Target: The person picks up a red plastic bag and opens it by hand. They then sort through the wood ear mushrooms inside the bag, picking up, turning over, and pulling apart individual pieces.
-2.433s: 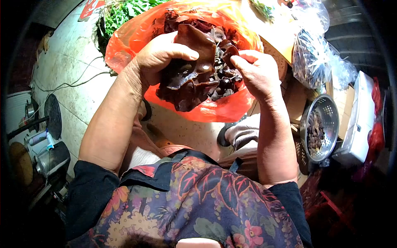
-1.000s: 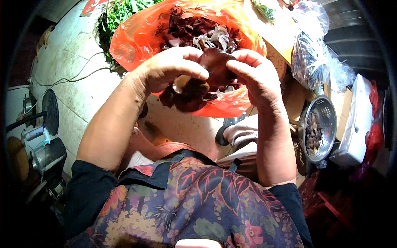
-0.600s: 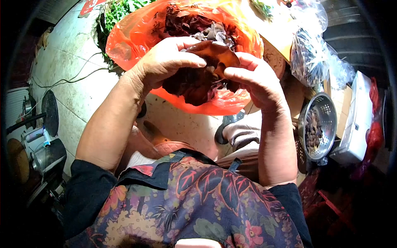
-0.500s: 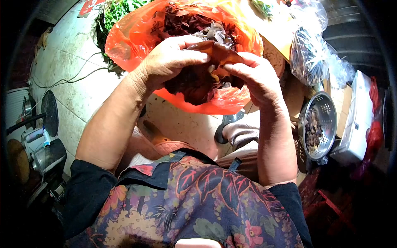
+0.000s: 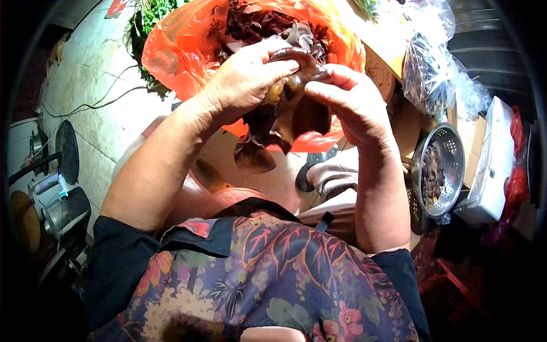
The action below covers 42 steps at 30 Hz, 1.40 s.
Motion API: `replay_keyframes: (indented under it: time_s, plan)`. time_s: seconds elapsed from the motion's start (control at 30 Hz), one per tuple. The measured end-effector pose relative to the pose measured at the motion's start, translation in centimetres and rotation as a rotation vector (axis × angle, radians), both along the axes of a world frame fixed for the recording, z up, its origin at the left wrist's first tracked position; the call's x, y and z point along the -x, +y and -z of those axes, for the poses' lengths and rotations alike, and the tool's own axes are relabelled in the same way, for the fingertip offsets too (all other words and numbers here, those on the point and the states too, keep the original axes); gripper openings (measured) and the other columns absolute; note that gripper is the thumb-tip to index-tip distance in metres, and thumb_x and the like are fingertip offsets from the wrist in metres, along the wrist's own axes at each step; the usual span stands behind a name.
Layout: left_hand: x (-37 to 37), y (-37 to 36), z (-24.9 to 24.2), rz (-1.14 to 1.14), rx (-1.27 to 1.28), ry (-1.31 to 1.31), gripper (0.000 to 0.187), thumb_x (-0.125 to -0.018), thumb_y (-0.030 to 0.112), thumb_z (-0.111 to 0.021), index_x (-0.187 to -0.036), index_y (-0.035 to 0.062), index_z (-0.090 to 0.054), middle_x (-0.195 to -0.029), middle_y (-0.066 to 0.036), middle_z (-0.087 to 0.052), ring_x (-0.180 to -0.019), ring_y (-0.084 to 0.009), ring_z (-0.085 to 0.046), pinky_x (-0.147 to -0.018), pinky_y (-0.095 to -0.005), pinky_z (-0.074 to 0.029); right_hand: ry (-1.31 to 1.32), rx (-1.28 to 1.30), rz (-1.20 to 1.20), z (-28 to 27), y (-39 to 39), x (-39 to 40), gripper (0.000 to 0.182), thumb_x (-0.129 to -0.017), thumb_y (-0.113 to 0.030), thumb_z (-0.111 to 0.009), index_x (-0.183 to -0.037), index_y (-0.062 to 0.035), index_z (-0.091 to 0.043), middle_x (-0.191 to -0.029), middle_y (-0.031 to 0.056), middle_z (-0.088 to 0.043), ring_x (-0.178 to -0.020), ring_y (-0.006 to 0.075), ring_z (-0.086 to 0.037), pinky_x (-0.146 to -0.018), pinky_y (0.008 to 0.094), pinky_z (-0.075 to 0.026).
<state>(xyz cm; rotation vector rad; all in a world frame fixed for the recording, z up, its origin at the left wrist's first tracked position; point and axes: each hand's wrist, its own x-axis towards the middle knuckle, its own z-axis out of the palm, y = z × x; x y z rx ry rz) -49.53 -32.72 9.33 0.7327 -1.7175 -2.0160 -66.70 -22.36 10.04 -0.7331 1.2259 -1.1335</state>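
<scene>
Between my two hands hangs a glossy dark brown, ruffled piece that looks like wood ear fungus (image 5: pixel 290 108). Its upper left edge is pinched by my left hand (image 5: pixel 245 77), thumb and fingers pressed together. On the other side my right hand (image 5: pixel 356 102) grips the upper right edge between thumb and fingers. Behind and below the piece lies an open orange plastic bag (image 5: pixel 176 54), which holds more dark ruffled pieces (image 5: pixel 256 28). The lower lobe of the held piece dangles past the bag's near edge.
Leafy greens (image 5: pixel 151 17) lie at the upper left. On the right are a metal colander (image 5: pixel 453 182) with dark pieces in it, a white box (image 5: pixel 490 165) and clear plastic bags (image 5: pixel 427 74). Cables (image 5: pixel 94 105) cross the tiled floor on the left.
The dark piece has turned and unfolded, and its lower lobe now hangs below the bag's edge. My left hand has shifted slightly up and right. Both hands still grip the piece.
</scene>
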Motion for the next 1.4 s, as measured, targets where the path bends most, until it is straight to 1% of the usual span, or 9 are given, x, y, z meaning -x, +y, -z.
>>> replay_keyframes:
  time_s: [0.13,0.27,0.33,0.4,0.67,0.9,1.1,1.17,1.4]
  plan:
    - [-0.1,0.2,-0.3,0.046,-0.199,-0.031,0.036,-0.087,0.024,-0.06,-0.113,0.0001,-0.058,-0.103,-0.006,-0.062,-0.093,-0.0135,-0.058,-0.084,-0.0269,-0.046,0.022,-0.005,0.021,0.4,0.0,-0.2,0.023,-0.078,-0.017,-0.072,-0.094,-0.0007,-0.065,-0.082,0.0016,-0.065,-0.072,0.0071,-0.057,-0.066,0.0217,-0.046]
    - [-0.7,-0.4,-0.6,0.277,-0.469,-0.143,0.045,-0.077,0.022,-0.069,-0.113,-0.0015,-0.057,-0.099,-0.008,-0.062,-0.082,-0.0149,-0.06,-0.075,-0.0286,-0.049,0.089,-0.042,-0.029,0.3,0.1,0.1,0.019,-0.077,-0.017,-0.073,-0.086,-0.0016,-0.066,-0.075,0.0009,-0.064,-0.068,0.0069,-0.056,-0.064,0.0222,-0.046]
    - [-0.7,-0.4,-0.1,0.246,-0.444,-0.123,0.041,-0.074,0.016,-0.067,-0.11,-0.002,-0.059,-0.094,-0.006,-0.063,-0.08,-0.014,-0.059,-0.073,-0.0275,-0.049,0.125,-0.023,-0.036,0.5,0.2,0.0,0.019,-0.076,-0.017,-0.074,-0.084,-0.0016,-0.066,-0.074,0.0007,-0.064,-0.067,0.0069,-0.056,-0.063,0.0223,-0.046]
    - [-0.4,-0.5,0.1,0.237,-0.28,-0.156,0.028,-0.07,0.011,-0.065,-0.094,-0.0017,-0.062,-0.078,-0.008,-0.063,-0.066,-0.0163,-0.061,-0.062,-0.0296,-0.053,0.159,-0.006,-0.043,0.7,0.3,0.0,0.018,-0.076,-0.016,-0.074,-0.083,-0.0015,-0.066,-0.074,0.0004,-0.063,-0.066,0.0069,-0.056,-0.062,0.0224,-0.046]
    - [-0.5,0.7,-1.2,0.132,-0.159,-0.212,0.027,-0.073,0.013,-0.068,-0.097,0.0003,-0.068,-0.08,-0.003,-0.065,-0.07,-0.0094,-0.057,-0.068,-0.0241,-0.048,0.162,-0.015,-0.062,0.6,0.3,-0.5,0.019,-0.075,-0.014,-0.074,-0.086,0.0001,-0.066,-0.076,0.0019,-0.065,-0.068,0.007,-0.057,-0.064,0.0229,-0.048]
    - [-0.7,1.1,-1.2,0.105,-0.125,-0.2,0.025,-0.074,0.015,-0.069,-0.091,-0.0021,-0.065,-0.077,-0.004,-0.062,-0.068,-0.0101,-0.056,-0.064,-0.0245,-0.047,0.084,0.024,-0.024,1.2,0.7,-1.2,0.019,-0.075,-0.011,-0.072,-0.088,0.0011,-0.066,-0.077,0.0036,-0.066,-0.068,0.0089,-0.059,-0.065,0.0236,-0.05]
    - [-1.0,0.8,-1.6,0.128,-0.273,-0.199,0.029,-0.071,0.014,-0.068,-0.095,-0.0023,-0.064,-0.078,-0.005,-0.063,-0.068,-0.0113,-0.058,-0.065,-0.0253,-0.049,-0.041,0.043,-0.021,1.3,0.7,-1.4,0.017,-0.075,-0.01,-0.07,-0.087,0.0009,-0.066,-0.078,0.0057,-0.066,-0.067,0.0107,-0.06,-0.064,0.0242,-0.05]
    - [-1.1,0.4,-1.5,0.176,-0.477,-0.204,0.026,-0.07,0.008,-0.068,-0.095,-0.002,-0.065,-0.079,-0.005,-0.064,-0.068,-0.0133,-0.061,-0.066,-0.027,-0.051,-0.094,0.111,0.01,1.3,0.6,-1.5,0.019,-0.075,-0.013,-0.071,-0.087,0.0014,-0.065,-0.079,0.0062,-0.066,-0.067,0.0113,-0.06,-0.063,0.0244,-0.05]
    - [-0.8,0.1,-0.7,0.116,-0.422,-0.027,0.031,-0.072,0.008,-0.068,-0.101,-0.0012,-0.064,-0.086,-0.008,-0.065,-0.073,-0.0154,-0.063,-0.068,-0.0288,-0.054,-0.182,-0.006,0.065,0.0,0.4,-1.1,0.021,-0.078,-0.014,-0.071,-0.091,0.0017,-0.064,-0.079,0.006,-0.065,-0.066,0.0133,-0.06,-0.06,0.0239,-0.049]
